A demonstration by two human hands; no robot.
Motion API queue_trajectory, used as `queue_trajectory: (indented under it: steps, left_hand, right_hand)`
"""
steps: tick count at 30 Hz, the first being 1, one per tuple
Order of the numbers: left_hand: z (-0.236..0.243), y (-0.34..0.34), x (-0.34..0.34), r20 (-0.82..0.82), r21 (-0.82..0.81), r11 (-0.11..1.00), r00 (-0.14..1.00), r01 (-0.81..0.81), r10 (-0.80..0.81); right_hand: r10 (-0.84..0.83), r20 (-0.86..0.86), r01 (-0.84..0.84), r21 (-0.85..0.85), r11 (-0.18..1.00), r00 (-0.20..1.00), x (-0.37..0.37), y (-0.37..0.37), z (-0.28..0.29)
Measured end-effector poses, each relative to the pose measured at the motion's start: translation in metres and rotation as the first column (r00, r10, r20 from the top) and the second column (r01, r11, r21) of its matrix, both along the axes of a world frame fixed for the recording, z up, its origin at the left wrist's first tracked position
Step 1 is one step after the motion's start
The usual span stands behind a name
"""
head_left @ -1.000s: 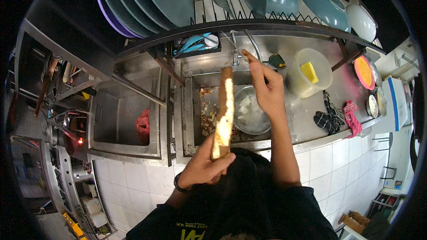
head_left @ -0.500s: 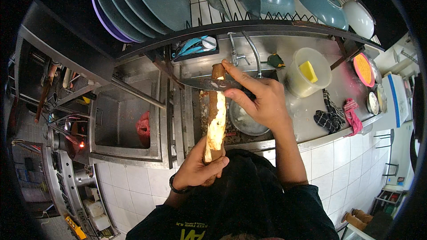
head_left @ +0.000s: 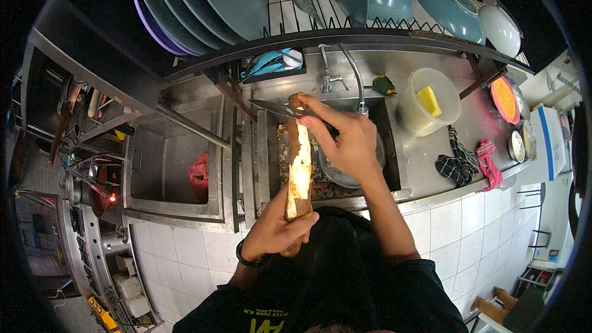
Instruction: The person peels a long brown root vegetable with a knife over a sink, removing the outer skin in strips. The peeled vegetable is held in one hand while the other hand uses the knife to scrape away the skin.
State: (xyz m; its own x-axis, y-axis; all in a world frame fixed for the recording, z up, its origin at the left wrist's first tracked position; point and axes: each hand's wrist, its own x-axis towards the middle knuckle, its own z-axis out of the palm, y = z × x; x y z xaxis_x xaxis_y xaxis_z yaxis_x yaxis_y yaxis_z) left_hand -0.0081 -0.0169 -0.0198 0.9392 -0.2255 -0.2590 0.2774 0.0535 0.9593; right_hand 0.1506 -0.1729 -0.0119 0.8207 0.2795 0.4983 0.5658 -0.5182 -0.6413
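The brown-skinned root (head_left: pixel 300 169), partly peeled to pale flesh, slants above the metal sink (head_left: pixel 390 148), its near end wrapped by the curled fingers of the left hand (head_left: pixel 279 229). Farther up, the right hand (head_left: pixel 350 140) grips a knife (head_left: pixel 272 108), blade across the root's far end, forefinger and thumb parted, their tips at the root. Beneath sits a metal bowl (head_left: pixel 338 176); beyond stands a faucet (head_left: pixel 327 74).

The left hand (head_left: pixel 277 228) is gripping the root's (head_left: pixel 300 176) near end, its thumb lying across the top. The left wrist (head_left: pixel 254 248) is staying below and left of the root. Right of the root, the right forearm (head_left: pixel 394 216) is slanting inward; the right hand (head_left: pixel 348 142) is gripping, index finger extending toward the root's far end.
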Motion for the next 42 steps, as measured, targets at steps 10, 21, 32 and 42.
queue_trajectory:
  steps: [10, 21, 32, 42]
  left_hand:
    - [-0.001, -0.004, 0.006, -0.002, 0.2, 0.967, 0.986, -0.161, 0.164]
    - [0.002, -0.001, 0.012, 0.009, 0.363, 0.906, 0.973, -0.216, 0.229]
    - [-0.003, -0.016, 0.0, -0.004, 0.253, 0.954, 0.986, -0.159, 0.165]
    - [-0.012, 0.003, 0.0, -0.014, 0.028, 0.993, 0.993, -0.116, 0.116]
  right_hand:
    - [-0.083, -0.147, 0.087, 0.016, 0.996, 0.986, -0.001, 0.033, -0.02]
    - [-0.092, -0.187, 0.133, 0.223, 0.966, 0.978, -0.003, 0.056, -0.028]
    - [0.373, -0.422, 0.059, 0.723, 0.689, 0.826, 0.02, 0.049, -0.042]
    - [0.583, -0.515, -0.173, 0.639, 0.75, 0.628, 0.005, -0.003, -0.006]
